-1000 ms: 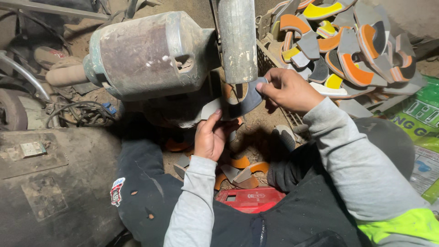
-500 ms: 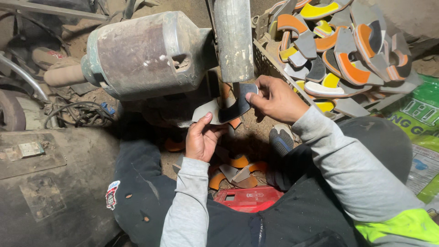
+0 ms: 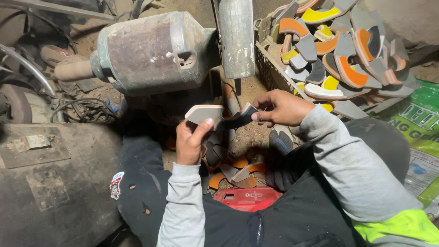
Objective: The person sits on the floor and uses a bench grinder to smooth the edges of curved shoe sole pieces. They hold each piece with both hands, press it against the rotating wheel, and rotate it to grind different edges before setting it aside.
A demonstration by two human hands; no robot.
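- Two hands share one curved sole piece [image 3: 222, 116], pale at its left end and dark grey toward its right, held level just below the middle of the view.
- Left hand [image 3: 191, 142], coming up from 6 o'clock, is closed on the pale end, thumb pressed flat on top.
- Right hand [image 3: 279, 108], reaching in from 3 o'clock, pinches the dark end between thumb and fingertips.
- At 12 o'clock from the piece hangs a grey vertical cylinder [image 3: 236, 36]; at 10 o'clock sits a dusty, rust-stained motor housing [image 3: 151, 52], lying on its side.
- At 1 to 2 o'clock a wire basket [image 3: 274, 68] is heaped with cut sole shapes [image 3: 347, 59] in grey, orange, yellow and white.
- On the floor at 6 o'clock lie loose orange and grey offcuts [image 3: 238, 171], with a red plastic box [image 3: 247, 197] just below them, between the person's knees.
- A green printed sack [image 3: 423, 119] lies at 3 o'clock, at the frame's right edge.
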